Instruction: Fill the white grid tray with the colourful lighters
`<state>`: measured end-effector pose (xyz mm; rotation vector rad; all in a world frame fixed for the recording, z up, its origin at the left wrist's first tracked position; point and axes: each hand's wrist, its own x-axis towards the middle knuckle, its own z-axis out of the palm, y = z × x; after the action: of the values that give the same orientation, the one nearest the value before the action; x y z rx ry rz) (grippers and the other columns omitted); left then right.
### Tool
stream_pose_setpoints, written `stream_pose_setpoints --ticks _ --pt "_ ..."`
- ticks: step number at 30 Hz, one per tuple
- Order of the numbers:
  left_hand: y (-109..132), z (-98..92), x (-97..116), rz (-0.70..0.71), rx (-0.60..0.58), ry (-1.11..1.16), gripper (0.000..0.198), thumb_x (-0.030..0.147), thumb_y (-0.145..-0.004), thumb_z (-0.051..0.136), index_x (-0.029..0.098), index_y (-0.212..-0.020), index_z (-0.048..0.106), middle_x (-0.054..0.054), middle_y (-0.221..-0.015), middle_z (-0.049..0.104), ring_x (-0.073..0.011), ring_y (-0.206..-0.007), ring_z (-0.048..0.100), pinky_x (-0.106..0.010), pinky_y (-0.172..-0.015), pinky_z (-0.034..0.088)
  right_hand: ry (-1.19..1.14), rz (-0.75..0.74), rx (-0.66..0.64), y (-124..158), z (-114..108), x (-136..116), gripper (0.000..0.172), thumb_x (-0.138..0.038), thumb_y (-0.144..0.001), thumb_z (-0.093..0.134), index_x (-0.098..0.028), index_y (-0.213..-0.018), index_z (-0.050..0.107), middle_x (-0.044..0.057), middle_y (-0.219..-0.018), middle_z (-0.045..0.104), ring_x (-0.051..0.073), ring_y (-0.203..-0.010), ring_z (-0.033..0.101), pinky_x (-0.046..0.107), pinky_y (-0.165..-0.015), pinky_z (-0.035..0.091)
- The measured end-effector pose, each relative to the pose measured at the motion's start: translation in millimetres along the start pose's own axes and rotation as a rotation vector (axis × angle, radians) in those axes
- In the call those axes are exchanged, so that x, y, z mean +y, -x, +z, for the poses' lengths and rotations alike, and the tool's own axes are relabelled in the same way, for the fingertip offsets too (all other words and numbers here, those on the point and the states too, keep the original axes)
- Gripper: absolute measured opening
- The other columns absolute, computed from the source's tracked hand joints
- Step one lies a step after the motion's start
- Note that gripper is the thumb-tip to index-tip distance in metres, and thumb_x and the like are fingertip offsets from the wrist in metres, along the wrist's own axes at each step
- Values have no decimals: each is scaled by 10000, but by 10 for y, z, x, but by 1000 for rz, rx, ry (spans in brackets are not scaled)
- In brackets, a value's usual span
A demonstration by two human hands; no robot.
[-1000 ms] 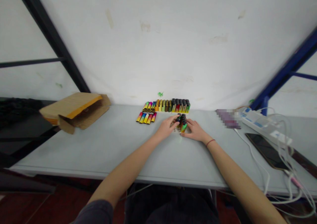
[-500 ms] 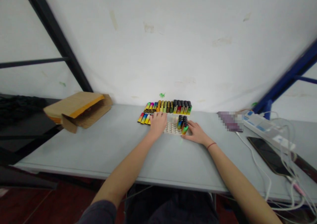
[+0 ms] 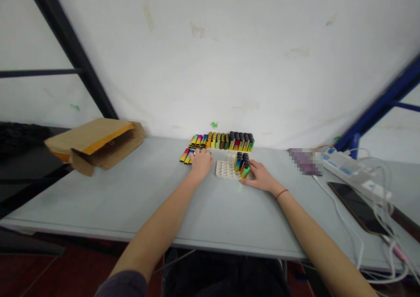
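A white tray [image 3: 226, 169] with rows of round holes lies on the table, and several black-topped lighters [image 3: 242, 162] stand upright at its right end. My right hand [image 3: 260, 174] rests around that end, its thumb at the near corner and its fingers along the side against the tray. Left of the tray, my left hand [image 3: 201, 162] reaches palm down over colourful lighters [image 3: 184, 155] lying flat, fingers extended and slightly bent. What lies under its palm is hidden. Behind, more lighters [image 3: 241, 142] stand in rows, black-topped at right and yellow-topped lighters [image 3: 218, 140] in the middle.
An open brown cardboard box [image 3: 98, 141] lies at the left. On the right are a white power strip [image 3: 354, 172] with tangled cables, a dark phone [image 3: 357, 207] and a pixelated patch [image 3: 305, 161]. The wall [image 3: 210, 61] rises behind the table.
My left hand has moved left, from the tray's left part onto the lying lighters, uncovering the tray's holes. My right hand stays at the tray's right end.
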<state>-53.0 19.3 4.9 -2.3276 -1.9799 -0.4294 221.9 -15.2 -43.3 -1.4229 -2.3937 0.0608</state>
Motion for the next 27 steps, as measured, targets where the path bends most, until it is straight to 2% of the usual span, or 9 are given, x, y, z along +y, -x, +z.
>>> stream_pose_setpoints --ticks 5,9,13,15,17,19,21,24,27 --pt "-17 -26 -10 -43 -6 -15 336 307 -960 517 152 -1190 707 -208 -1276 664 -381 -1216 512 -546 -998 354 2 3 -1 -3 -8 -8 814 -679 -851 642 -133 -1448 548 213 -1510 508 395 -1377 475 550 -1149 371" --pt "-15 -17 6 -37 -9 6 344 215 -982 429 134 -1166 708 -215 -1219 700 -382 -1207 535 -554 -984 369 -4 -7 -2 -1 -23 -23 789 -671 -862 636 -149 -1448 548 206 -1506 514 385 -1371 482 543 -1140 383" --pt "-76 -25 -13 -50 124 117 343 195 -985 388 110 -1112 695 -228 -1186 707 -364 -1184 570 -515 -979 409 4 -3 6 1 -21 -25 797 -669 -853 651 -169 -1463 536 194 -1511 513 386 -1366 489 539 -1138 387" --pt "-125 -43 -42 -42 216 283 307 186 -976 397 123 -1094 674 -209 -1169 711 -325 -1138 610 -452 -963 439 6 -1 9 0 -14 -25 803 -668 -848 658 -174 -1468 531 190 -1512 515 388 -1363 490 543 -1137 386" --pt "-167 -48 -71 -50 255 541 273 185 -981 383 153 -1040 648 -160 -1062 729 -256 -973 668 -363 -866 479 4 -4 14 -1 -8 -26 803 -667 -848 659 -174 -1468 530 193 -1511 515 388 -1362 490 548 -1137 384" --pt "-194 -26 -85 -102 217 842 266 232 -1006 352 187 -950 608 -80 -869 710 -183 -704 647 -293 -690 478 3 -5 18 -3 -5 -30 792 -665 -848 660 -168 -1455 544 201 -1500 522 387 -1361 491 549 -1134 385" --pt "-210 21 -78 -177 134 1093 316 315 -1029 322 202 -861 564 -8 -691 616 -132 -502 525 -259 -537 409 3 -4 18 -4 -6 -35 772 -657 -850 662 -166 -1437 561 205 -1486 533 386 -1359 493 549 -1130 389" --pt "-223 100 -39 -218 32 1282 371 407 -1028 363 192 -788 547 41 -579 483 -97 -429 402 -236 -453 311 2 -3 19 -7 -3 -36 762 -652 -851 664 -159 -1424 571 210 -1482 536 384 -1359 494 548 -1130 387" --pt "-219 142 15 -181 21 1381 342 437 -1006 451 179 -812 564 44 -602 489 -85 -470 441 -214 -481 344 -1 -2 19 -12 8 -26 784 -670 -849 655 -145 -1425 567 220 -1487 528 385 -1362 490 544 -1134 383"
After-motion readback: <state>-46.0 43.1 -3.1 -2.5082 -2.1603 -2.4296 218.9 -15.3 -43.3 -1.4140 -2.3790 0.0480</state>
